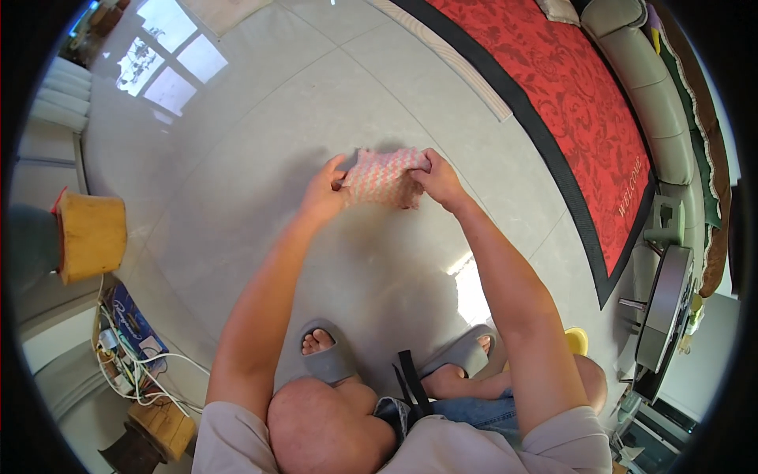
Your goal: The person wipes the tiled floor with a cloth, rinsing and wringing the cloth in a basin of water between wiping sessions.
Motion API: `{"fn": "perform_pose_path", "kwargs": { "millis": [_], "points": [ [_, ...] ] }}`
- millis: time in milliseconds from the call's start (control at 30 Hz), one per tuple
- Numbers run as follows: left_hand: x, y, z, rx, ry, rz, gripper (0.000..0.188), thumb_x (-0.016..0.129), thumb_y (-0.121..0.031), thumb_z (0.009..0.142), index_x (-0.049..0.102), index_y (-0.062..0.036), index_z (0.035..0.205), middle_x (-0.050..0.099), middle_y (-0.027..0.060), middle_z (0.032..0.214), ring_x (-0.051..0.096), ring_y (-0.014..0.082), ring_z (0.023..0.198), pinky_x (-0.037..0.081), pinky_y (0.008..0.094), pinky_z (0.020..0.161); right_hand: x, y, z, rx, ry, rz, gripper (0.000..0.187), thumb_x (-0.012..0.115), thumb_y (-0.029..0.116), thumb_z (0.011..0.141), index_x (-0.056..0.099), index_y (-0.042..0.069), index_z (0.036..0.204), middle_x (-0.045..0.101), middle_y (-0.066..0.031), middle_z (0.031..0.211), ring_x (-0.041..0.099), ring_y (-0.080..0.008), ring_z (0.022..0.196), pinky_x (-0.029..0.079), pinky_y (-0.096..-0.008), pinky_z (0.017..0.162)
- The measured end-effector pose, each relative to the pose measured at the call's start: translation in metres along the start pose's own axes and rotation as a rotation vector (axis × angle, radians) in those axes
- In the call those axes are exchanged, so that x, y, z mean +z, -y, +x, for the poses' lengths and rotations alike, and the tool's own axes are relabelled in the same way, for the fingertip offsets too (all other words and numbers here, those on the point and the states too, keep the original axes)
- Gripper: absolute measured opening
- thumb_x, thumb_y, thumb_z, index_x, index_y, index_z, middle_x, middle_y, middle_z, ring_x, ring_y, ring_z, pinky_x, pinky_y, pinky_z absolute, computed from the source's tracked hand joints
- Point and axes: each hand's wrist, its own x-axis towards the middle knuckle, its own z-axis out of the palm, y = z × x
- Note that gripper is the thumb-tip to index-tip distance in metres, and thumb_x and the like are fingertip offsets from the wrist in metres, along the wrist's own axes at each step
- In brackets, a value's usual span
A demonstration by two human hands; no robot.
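A pink and white patterned cloth [381, 177] hangs between my two hands, held out in front of me above the grey tiled floor. At its left edge, my left hand [324, 190] pinches it between thumb and fingers. My right hand [439, 178] grips the upper right corner, with the fingers curled over it. The cloth's right side droops in folds below that hand. Its lower edge looks uneven, and its underside is hidden.
A red floral mat [553, 103] with a dark border lies to the right, beside a grey-green sofa [659, 118]. On the left are a yellow wooden stool [93, 237] and a box of tangled white cables [134, 355]. Grey slippers [330, 355] are on my feet.
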Motion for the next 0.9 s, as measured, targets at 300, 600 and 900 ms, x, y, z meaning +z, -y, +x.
{"fn": "perform_pose_path", "kwargs": {
  "millis": [300,600,900],
  "points": [
    [0.002,-0.056,0.008,0.187,-0.001,-0.144,0.065,0.062,0.005,0.100,0.046,-0.0109,0.162,0.069,0.0106,0.141,0.066,0.0168,0.115,0.052,0.0331,0.102,-0.056,0.051,-0.040,-0.306,-0.255,0.154,0.025,0.069,0.000,0.088,0.063,0.009,0.109,0.072,-0.0040,0.094,0.068,-0.0159,0.085,0.055,-0.0348,0.077],
    [-0.026,0.040,0.002,0.265,-0.341,0.557,0.042,0.063,0.000,0.097,0.068,-0.0097,0.137,0.069,0.0116,0.136,0.064,0.0333,0.123,0.054,0.0414,0.103,0.020,-0.024,-0.114,-0.725,0.101,-0.412,0.045,0.078,0.007,0.081,0.070,0.012,0.125,0.072,-0.0052,0.123,0.068,-0.0268,0.116,0.059,-0.0391,0.095],
    [-0.039,0.071,-0.019,0.513,-0.405,1.060,0.043,0.061,-0.014,0.101,0.063,-0.0100,0.144,0.055,0.0112,0.154,0.048,0.0344,0.146,0.042,0.0489,0.118,0.044,-0.007,-0.050,-0.706,-0.113,-0.402,0.051,0.072,-0.001,0.083,0.069,0.010,0.133,0.065,-0.0070,0.131,0.063,-0.0295,0.122,0.054,-0.0423,0.103]
  ]
}}
